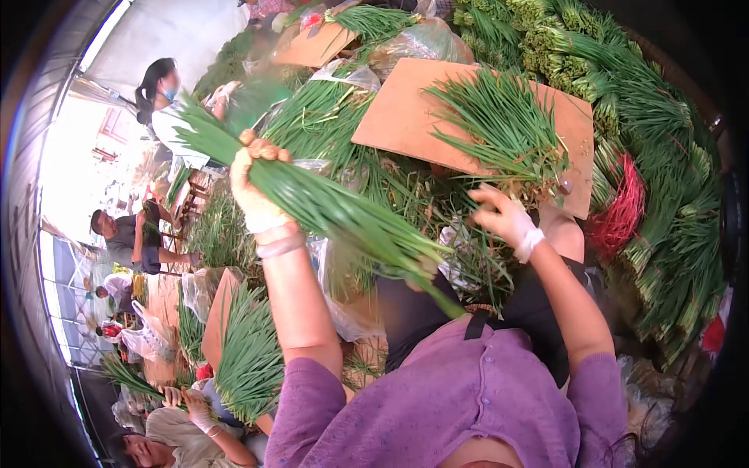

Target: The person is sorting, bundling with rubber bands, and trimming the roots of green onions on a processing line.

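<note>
My left hand (261, 187), in a pale glove, is closed around a long bunch of green chives (347, 210). The bunch slants across in front of me, its pale ends toward my lap and its leaf tips toward the upper left, slightly blurred. My right hand (509, 220), also gloved, hovers over loose leaf trimmings (484, 261) with its fingers loosely bent and apart; nothing shows in it. Just beyond it, a loose heap of chives (507, 125) lies on a brown board (398, 113), root ends toward me.
Bundled chives (663, 140) are stacked high along the right. Red ties (620, 207) hang beside the board. More chives (320, 117) and plastic bags (421, 47) lie ahead. At left, another board holds chives (250, 355); several people work there, one (187, 437) near my left side.
</note>
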